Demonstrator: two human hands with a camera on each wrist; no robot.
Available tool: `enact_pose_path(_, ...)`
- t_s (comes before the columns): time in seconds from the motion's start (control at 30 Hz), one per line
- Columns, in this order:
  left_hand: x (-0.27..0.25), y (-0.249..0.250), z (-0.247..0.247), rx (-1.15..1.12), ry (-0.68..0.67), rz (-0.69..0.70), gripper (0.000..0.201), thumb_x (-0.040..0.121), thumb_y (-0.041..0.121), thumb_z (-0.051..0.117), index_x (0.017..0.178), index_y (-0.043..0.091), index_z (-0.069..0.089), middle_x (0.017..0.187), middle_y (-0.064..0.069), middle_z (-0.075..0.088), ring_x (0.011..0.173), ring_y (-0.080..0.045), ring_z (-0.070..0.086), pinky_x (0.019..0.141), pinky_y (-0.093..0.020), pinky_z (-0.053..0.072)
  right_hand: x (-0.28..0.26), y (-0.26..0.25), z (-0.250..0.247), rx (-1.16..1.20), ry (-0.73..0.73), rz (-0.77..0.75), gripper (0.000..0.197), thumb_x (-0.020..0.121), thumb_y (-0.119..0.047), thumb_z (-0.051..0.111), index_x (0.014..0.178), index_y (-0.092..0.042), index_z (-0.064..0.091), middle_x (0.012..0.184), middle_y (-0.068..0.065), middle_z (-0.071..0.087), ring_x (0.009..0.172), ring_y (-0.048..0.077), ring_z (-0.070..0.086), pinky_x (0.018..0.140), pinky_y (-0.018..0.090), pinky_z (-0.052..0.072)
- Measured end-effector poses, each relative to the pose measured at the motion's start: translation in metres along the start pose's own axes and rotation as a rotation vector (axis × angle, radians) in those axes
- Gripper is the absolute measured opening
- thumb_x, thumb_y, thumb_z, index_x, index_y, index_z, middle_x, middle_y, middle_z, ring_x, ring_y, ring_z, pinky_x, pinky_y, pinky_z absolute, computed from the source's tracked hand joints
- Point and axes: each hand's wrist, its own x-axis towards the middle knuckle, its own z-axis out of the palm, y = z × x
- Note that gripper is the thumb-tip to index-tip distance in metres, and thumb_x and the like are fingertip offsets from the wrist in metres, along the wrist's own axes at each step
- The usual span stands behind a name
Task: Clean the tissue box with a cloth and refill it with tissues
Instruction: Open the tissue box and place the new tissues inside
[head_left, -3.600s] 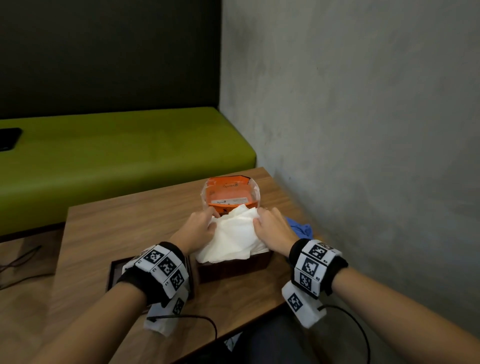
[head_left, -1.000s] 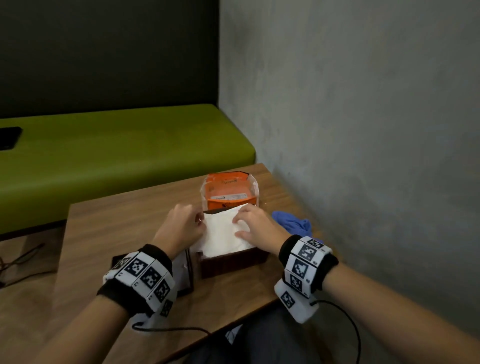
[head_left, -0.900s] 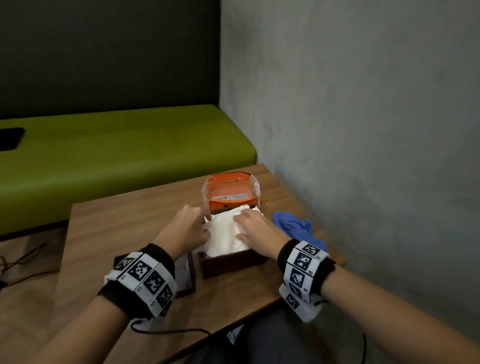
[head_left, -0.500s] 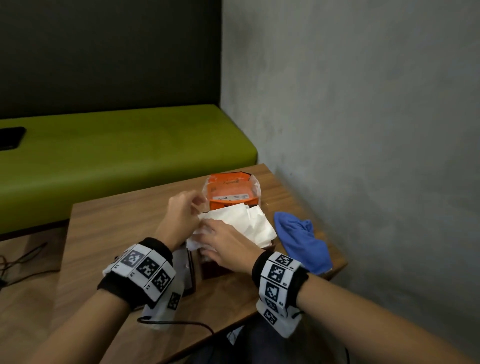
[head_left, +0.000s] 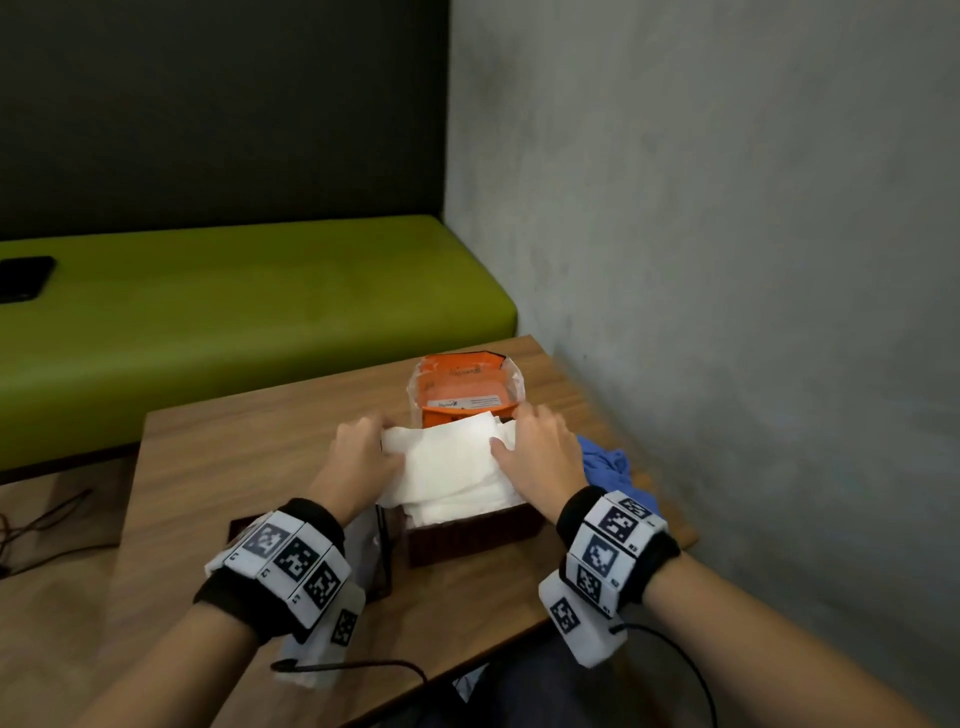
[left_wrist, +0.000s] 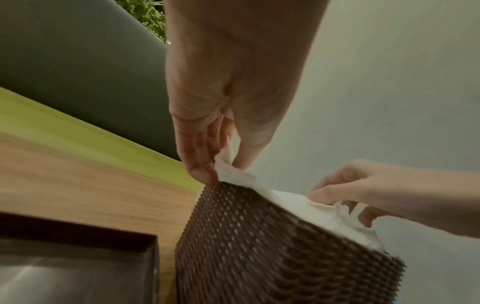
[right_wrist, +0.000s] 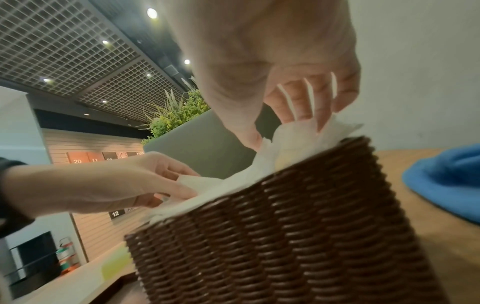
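A brown woven tissue box (head_left: 470, 538) stands on the wooden table (head_left: 218, 467), its top open. A stack of white tissues (head_left: 449, 470) lies over the opening and rises above the rim. My left hand (head_left: 382, 447) pinches the stack's left edge between thumb and fingers, seen close in the left wrist view (left_wrist: 226, 166). My right hand (head_left: 514, 436) holds the right edge, thumb on top and fingers round the far side (right_wrist: 285, 131). The blue cloth (head_left: 608, 465) lies on the table right of the box, partly behind my right wrist.
An opened orange tissue pack (head_left: 465, 387) sits just behind the box. A dark tray-like lid (left_wrist: 78, 267) lies on the table left of the box, under my left wrist. A green bench (head_left: 234, 312) with a black phone (head_left: 21, 275) runs behind; a grey wall (head_left: 727, 260) stands close on the right.
My right hand has moved from the near left of the tissues back to their right edge. The stack now lies spread flatter across the box top, held at both sides.
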Motion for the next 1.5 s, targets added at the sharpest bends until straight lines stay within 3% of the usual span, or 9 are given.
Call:
enact_pose_path(0.27, 0.001, 0.001, 0.004, -0.045, -0.031, 0.001, 0.029, 0.084, 0.001, 0.049, 0.055, 0.005, 0.046, 0.056, -0.002, 0.043, 0.057, -0.02, 0.043, 0.043, -0.022, 0.032, 0.002, -0.004, 0.003, 0.063, -0.115, 0.109, 0.021, 0.086, -0.035, 0.06, 0.098, -0.017, 0.061, 0.114, 0.005, 0.061, 0.119, 0.029, 0.043, 0.098, 0.051, 0.028)
enact_pose_path(0.37, 0.001, 0.002, 0.001, -0.103, 0.005, 0.014, 0.019, 0.083, 0.004, 0.051, 0.071, -0.008, 0.058, 0.063, -0.008, 0.052, 0.064, -0.021, 0.047, 0.046, -0.021, 0.03, 0.002, -0.003, -0.002, 0.196, -0.084, 0.128, 0.015, 0.085, -0.034, 0.061, 0.094, -0.022, 0.064, 0.119, 0.002, 0.057, 0.121, 0.027, 0.039, 0.097, 0.049, 0.027)
enact_pose_path(0.57, -0.004, 0.019, 0.0, -0.215, -0.009, 0.084, 0.021, 0.083, 0.008, 0.06, 0.104, 0.01, 0.061, 0.084, 0.0, 0.059, 0.077, -0.013, 0.056, 0.057, -0.011, 0.042, 0.004, 0.016, -0.019, 0.352, -0.014, 0.173, 0.013, 0.079, -0.029, 0.066, 0.086, -0.018, 0.064, 0.099, 0.002, 0.067, 0.101, 0.025, 0.058, 0.085, 0.037, 0.043)
enact_pose_path(0.83, -0.005, 0.026, 0.006, -0.013, -0.044, 0.123, 0.036, 0.08, -0.003, 0.05, 0.114, 0.01, 0.054, 0.099, -0.01, 0.058, 0.089, -0.027, 0.056, 0.071, -0.03, 0.042, 0.004, 0.03, -0.006, 0.366, -0.057, 0.131, 0.021, 0.08, -0.017, 0.07, 0.096, -0.007, 0.061, 0.107, 0.01, 0.058, 0.091, 0.014, 0.044, 0.073, 0.021, 0.036)
enact_pose_path(1.03, -0.002, 0.019, 0.009, 0.004, -0.052, 0.09, 0.032, 0.081, -0.006, 0.047, 0.108, 0.009, 0.055, 0.099, -0.009, 0.054, 0.085, -0.022, 0.049, 0.068, -0.031, 0.039, 0.008, 0.027, -0.005, 0.336, 0.0, 0.061, 0.011, 0.082, -0.006, 0.067, 0.093, -0.004, 0.065, 0.086, 0.008, 0.06, 0.063, 0.002, 0.044, 0.051, 0.0, 0.038)
enact_pose_path(1.17, -0.006, 0.018, 0.014, 0.046, -0.064, 0.131, 0.038, 0.08, -0.012, 0.042, 0.11, 0.006, 0.054, 0.092, -0.005, 0.051, 0.086, -0.026, 0.051, 0.066, -0.028, 0.035, 0.009, 0.018, -0.005, 0.229, -0.004, 0.004, 0.011, 0.087, 0.003, 0.053, 0.092, -0.005, 0.06, 0.093, 0.013, 0.06, 0.079, 0.022, 0.058, 0.065, 0.021, 0.047)
enact_pose_path(1.27, -0.01, 0.019, 0.017, 0.166, -0.047, 0.228, 0.044, 0.078, -0.008, 0.048, 0.119, 0.008, 0.051, 0.118, -0.011, 0.051, 0.103, -0.025, 0.048, 0.08, -0.03, 0.043, 0.006, 0.011, -0.002, 0.16, -0.028, -0.058, 0.015, 0.085, 0.005, 0.049, 0.083, -0.004, 0.06, 0.089, 0.014, 0.062, 0.086, 0.03, 0.059, 0.072, 0.038, 0.052)
enact_pose_path(1.4, -0.016, 0.024, 0.014, 0.27, -0.084, 0.367, 0.042, 0.084, 0.018, 0.059, 0.124, 0.017, 0.049, 0.137, -0.007, 0.036, 0.124, -0.024, 0.034, 0.1, -0.033, 0.04, 0.002, 0.017, -0.016, 0.147, 0.031, -0.037, 0.007, 0.087, -0.017, 0.058, 0.085, -0.016, 0.065, 0.088, 0.001, 0.066, 0.084, 0.02, 0.06, 0.073, 0.031, 0.051)
enact_pose_path(1.5, -0.015, 0.021, 0.019, 0.315, -0.293, 0.416, 0.056, 0.088, 0.035, 0.056, 0.139, 0.028, 0.034, 0.148, -0.003, 0.025, 0.135, -0.022, 0.024, 0.112, -0.037, 0.03, 0.001, 0.029, -0.03, 0.27, 0.193, -0.068, 0.011, 0.087, -0.007, 0.058, 0.089, -0.011, 0.069, 0.09, 0.002, 0.066, 0.082, 0.013, 0.056, 0.076, 0.026, 0.048)
